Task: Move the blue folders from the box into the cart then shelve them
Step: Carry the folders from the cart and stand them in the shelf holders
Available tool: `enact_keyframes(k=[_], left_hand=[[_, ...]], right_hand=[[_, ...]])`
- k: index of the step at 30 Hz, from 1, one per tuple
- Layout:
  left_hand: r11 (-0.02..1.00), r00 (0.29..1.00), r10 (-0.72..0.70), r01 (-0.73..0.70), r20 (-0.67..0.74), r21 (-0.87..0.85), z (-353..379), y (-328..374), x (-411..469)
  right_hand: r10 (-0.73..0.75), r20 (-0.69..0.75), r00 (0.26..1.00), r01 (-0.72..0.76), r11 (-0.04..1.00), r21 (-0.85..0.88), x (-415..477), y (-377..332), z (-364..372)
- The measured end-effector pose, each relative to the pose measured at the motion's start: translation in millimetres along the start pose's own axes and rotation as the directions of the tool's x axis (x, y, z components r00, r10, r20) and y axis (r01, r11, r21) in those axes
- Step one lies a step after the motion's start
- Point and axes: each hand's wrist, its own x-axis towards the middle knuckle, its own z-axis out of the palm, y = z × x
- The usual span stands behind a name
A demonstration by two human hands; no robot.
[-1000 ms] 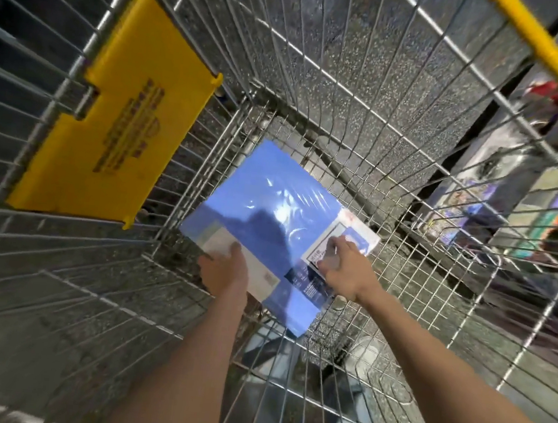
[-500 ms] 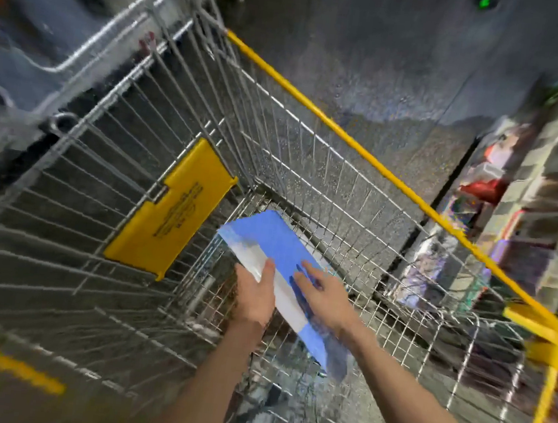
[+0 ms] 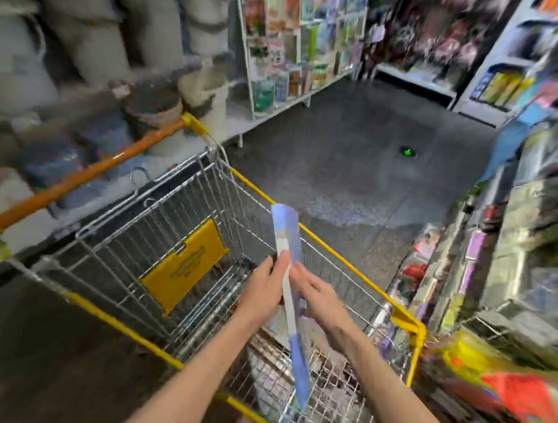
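A pack of blue folders [image 3: 288, 230] with a white label strip stands almost edge-on above the wire cart [image 3: 360, 274]. My left hand [image 3: 265, 290] grips its left face and edge. My right hand [image 3: 317, 298] presses flat against its right face, fingers extended. The pack's lower end [image 3: 298, 372] reaches down over the cart's near end. The cart has a yellow rim and a yellow plastic flap [image 3: 184, 263] on its far wall. The view is blurred by motion.
Shelves of grey buckets [image 3: 82, 35] line the left, with an orange bar [image 3: 78, 176] in front. Stocked shelves [image 3: 522, 243] crowd the right side. A rack of packaged goods [image 3: 296, 37] stands ahead left. Dark floor [image 3: 352, 157] runs ahead.
The folder pack has risen from the cart's bottom to above its rim and turned edge-on, held by both hands. The view has swung up from the cart's inside to the aisle.
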Motion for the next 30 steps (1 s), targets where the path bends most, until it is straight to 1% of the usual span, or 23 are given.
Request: enact_keyframes(k=[6, 8, 12, 15, 17, 21, 23, 25, 28, 30], left_hand=[[0.988, 0.989, 0.145, -0.144, 0.012, -0.062, 4, 70, -61], [0.977, 0.977, 0.210, -0.209, 0.023, -0.052, 4, 96, -80], [0.943, 0.940, 0.332, -0.329, 0.072, -0.053, 11, 151, -104], [0.916, 0.911, 0.398, -0.387, 0.107, -0.107, 17, 186, -124], [0.899, 0.890, 0.434, -0.417, 0.140, -0.133, 20, 204, -130], [0.855, 0.831, 0.518, -0.495, 0.202, -0.156, 27, 247, -146], [0.821, 0.789, 0.571, -0.547, 0.227, -0.165, 33, 270, -154], [0.780, 0.752, 0.624, -0.586, 0.212, -0.219, 40, 291, -162], [0.731, 0.680, 0.682, -0.624, 0.269, -0.276, 52, 319, -179], [0.700, 0.647, 0.714, -0.652, 0.269, -0.290, 57, 334, -187]], right_hand=[[-0.183, -0.071, 0.980, 0.182, 0.983, -0.025, -62, -52, -27], [-0.242, -0.131, 0.961, 0.241, 0.970, -0.025, -80, -74, -34], [-0.365, -0.207, 0.908, 0.367, 0.930, -0.029, -105, -121, -54], [-0.457, -0.241, 0.856, 0.473, 0.881, 0.008, -128, -148, -69], [-0.498, -0.218, 0.839, 0.514, 0.857, 0.022, -137, -163, -73], [-0.603, -0.211, 0.770, 0.621, 0.783, 0.030, -169, -200, -89], [-0.660, -0.215, 0.720, 0.676, 0.737, 0.000, -186, -220, -101], [-0.691, -0.246, 0.680, 0.709, 0.705, -0.019, -198, -237, -110], [-0.749, -0.285, 0.599, 0.771, 0.635, -0.049, -214, -262, -125], [-0.773, -0.293, 0.562, 0.798, 0.601, -0.054, -227, -278, -131]])
